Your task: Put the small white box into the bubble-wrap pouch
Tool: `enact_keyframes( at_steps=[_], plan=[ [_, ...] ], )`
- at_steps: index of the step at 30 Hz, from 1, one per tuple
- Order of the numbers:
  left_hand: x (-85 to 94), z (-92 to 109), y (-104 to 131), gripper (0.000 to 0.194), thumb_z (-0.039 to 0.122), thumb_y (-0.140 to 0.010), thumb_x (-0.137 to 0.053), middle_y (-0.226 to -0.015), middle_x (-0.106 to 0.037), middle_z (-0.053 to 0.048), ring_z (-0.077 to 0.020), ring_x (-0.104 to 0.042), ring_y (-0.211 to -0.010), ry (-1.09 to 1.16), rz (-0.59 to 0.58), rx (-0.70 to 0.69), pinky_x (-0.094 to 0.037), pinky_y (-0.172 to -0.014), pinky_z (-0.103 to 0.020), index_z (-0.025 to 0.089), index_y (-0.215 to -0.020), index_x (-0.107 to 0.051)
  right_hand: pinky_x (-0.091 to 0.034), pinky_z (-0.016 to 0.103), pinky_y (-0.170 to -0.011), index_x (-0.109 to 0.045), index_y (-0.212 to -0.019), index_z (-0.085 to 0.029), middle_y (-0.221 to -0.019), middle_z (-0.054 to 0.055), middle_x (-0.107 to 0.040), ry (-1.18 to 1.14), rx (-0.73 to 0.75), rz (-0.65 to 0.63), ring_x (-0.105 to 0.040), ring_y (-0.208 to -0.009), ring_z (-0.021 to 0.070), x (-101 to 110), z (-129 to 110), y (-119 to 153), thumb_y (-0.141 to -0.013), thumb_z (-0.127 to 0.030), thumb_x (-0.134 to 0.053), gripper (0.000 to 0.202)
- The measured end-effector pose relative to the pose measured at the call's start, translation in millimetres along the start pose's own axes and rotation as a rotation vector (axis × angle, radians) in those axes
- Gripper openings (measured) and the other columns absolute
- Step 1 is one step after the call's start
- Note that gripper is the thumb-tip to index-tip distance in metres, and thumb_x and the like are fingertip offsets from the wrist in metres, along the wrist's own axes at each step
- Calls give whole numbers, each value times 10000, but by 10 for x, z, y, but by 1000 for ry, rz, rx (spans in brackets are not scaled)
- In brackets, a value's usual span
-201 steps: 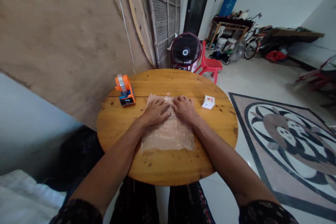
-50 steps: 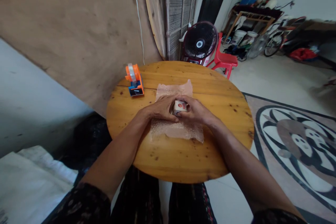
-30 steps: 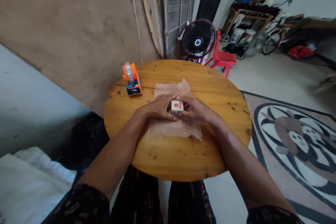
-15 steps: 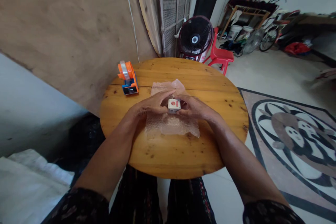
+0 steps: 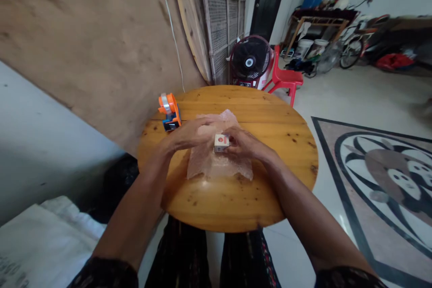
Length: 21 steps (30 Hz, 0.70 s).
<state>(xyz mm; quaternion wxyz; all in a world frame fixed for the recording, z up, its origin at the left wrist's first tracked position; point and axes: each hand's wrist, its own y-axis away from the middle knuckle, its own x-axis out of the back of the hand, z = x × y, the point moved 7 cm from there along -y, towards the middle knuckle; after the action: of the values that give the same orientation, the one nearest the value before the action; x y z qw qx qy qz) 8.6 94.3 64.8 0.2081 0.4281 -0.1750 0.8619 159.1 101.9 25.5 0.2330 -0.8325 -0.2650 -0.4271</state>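
Note:
A small white box (image 5: pixel 221 143) with red print sits over the middle of a sheet of bubble wrap (image 5: pixel 202 168). My right hand (image 5: pixel 243 142) grips the box from its right side, with thumb and fingers closed on it. To the left, my left hand (image 5: pixel 193 133) is apart from the box, its fingers stretched out over the left part of the wrap. Whether its fingertips touch the plastic is hard to make out. The wrap lies flat on a round wooden table (image 5: pixel 216 209).
An orange and blue tape dispenser (image 5: pixel 170 112) stands at the table's left back edge. Behind the table are a fan (image 5: pixel 249 60) and a red plastic chair (image 5: pixel 286 76). A brown board (image 5: pixel 101 45) leans along the left side. White sacks (image 5: pixel 43 238) lie at lower left.
My left hand has let go of the box and moved left with its fingers opening out. The right hand still holds the box. The camera view has shifted slightly.

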Motion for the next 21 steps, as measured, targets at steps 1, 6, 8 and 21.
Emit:
enact_keyframes(
  at_steps=[1,6,8,21],
  plan=[
    [20,44,61,511,270,-752,-544,-1330,-598,-90,-271,-558,-1221,-54,21,27,-427,-1064,-451,189,-1255,-579,-414,275,-770,-650,-1067,-170,-1045,69,-644,1,3,3,-583,-911,193,2,-5,2,-741,-276,-699,346],
    [-208,323,433,460,380,-706,-705,-1285,-594,-104,-331,-511,-1225,-351,59,-67,-402,-1071,-503,227,-1137,-650,-404,259,-744,-644,-1078,-169,-1022,69,-648,22,-18,-7,-576,-882,184,-16,18,4,-741,-241,-692,348],
    [-366,373,541,424,389,-723,-702,-1295,-566,-111,-332,-484,-1233,-441,33,-91,-384,-1077,-516,220,-1109,-656,-397,254,-729,-641,-1090,-181,-1019,65,-647,38,-26,-9,-574,-869,180,-28,46,1,-738,-247,-694,361],
    [-610,622,774,388,321,-707,-675,-1220,-576,-115,-312,-482,-1175,-478,35,-138,-335,-1104,-524,201,-1075,-640,-383,246,-687,-649,-1093,-200,-965,42,-666,28,-22,-17,-575,-807,169,-26,73,-16,-725,-273,-705,380]
  ],
)
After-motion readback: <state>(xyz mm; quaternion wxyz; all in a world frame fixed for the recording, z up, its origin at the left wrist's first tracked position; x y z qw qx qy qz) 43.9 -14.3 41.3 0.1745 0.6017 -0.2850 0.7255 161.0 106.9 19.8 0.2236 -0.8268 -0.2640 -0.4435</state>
